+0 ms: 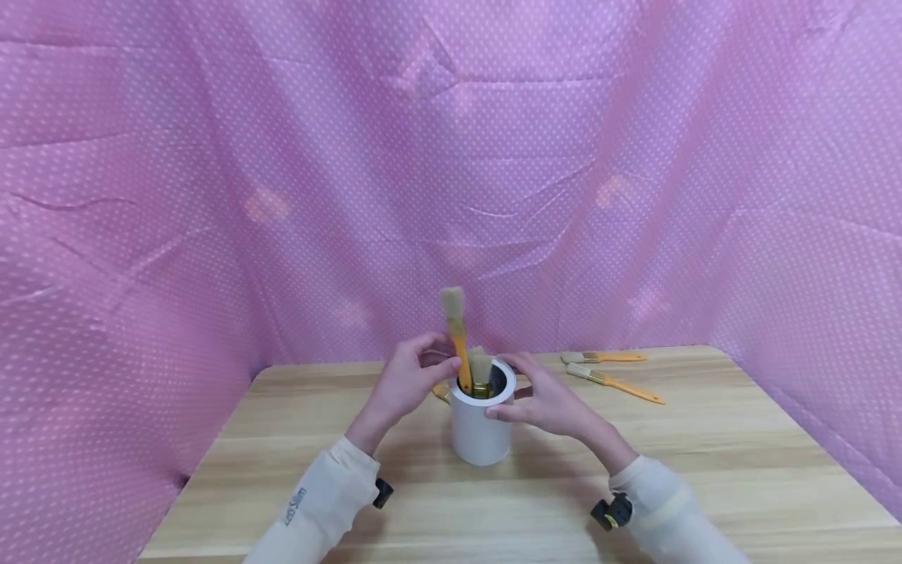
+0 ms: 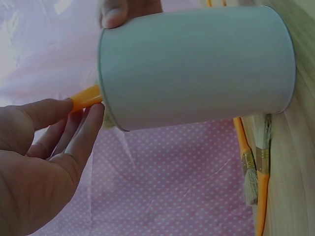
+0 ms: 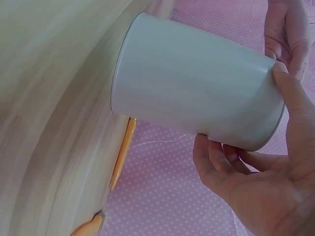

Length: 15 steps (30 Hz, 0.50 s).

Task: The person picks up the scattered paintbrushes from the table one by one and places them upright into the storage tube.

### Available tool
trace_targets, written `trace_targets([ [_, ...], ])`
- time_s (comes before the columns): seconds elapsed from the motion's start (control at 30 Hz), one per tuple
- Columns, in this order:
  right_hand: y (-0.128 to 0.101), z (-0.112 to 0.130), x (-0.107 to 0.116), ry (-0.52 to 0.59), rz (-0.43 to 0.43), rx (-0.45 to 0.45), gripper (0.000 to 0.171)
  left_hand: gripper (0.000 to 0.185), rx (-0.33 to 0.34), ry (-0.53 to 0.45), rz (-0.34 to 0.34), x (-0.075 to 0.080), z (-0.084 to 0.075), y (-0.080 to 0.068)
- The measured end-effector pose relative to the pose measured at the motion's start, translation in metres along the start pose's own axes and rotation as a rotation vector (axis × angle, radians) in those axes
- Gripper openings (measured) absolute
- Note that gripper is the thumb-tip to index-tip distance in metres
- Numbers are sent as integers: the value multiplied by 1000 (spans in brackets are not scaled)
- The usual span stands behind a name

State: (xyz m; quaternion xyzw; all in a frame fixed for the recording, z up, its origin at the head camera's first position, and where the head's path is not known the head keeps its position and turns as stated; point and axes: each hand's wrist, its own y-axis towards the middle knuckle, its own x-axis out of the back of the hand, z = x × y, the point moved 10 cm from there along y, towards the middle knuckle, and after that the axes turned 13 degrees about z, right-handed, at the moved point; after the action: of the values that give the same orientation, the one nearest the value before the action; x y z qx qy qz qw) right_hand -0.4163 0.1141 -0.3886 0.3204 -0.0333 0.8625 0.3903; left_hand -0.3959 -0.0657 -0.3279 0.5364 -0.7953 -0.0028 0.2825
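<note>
- A pink curtain with small white dots and soft creases fills the background and both sides.
- A bench of pale, streaked wood grain stretches across the lower part of the scene.
- Two cream sleeves reach in from the near edge; the left sleeve carries dark lettering.
- A white can stands upright on the bench between the hands, its inside dark.
- The right hand grasps the can near its rim — thumb on the near wall, fingers curled against the far side.
- The left hand pinches the orange handle of the raised brush between thumb and fingers. That brush is nearly upright, pale bristles on top, with the handle's lower end at the can's mouth.
- A wide brush is inside the can, its bristles rising above the rim.
- To the right, near the back edge, lie the rear brush and the front brush, handles pointing right.
- Left of the can, the left wrist view shows two more brushes lying close together, partly hidden by the can.
- A small black device sits at each wrist.
</note>
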Motion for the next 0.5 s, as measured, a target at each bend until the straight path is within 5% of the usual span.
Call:
trace_targets([
  [0.23, 0, 4, 1, -12, 15, 17, 82, 30, 11, 90, 1, -3, 2, -1],
  [0.5, -1, 3, 0, -8, 10, 22, 83, 54, 5, 8, -27, 5, 10, 0],
])
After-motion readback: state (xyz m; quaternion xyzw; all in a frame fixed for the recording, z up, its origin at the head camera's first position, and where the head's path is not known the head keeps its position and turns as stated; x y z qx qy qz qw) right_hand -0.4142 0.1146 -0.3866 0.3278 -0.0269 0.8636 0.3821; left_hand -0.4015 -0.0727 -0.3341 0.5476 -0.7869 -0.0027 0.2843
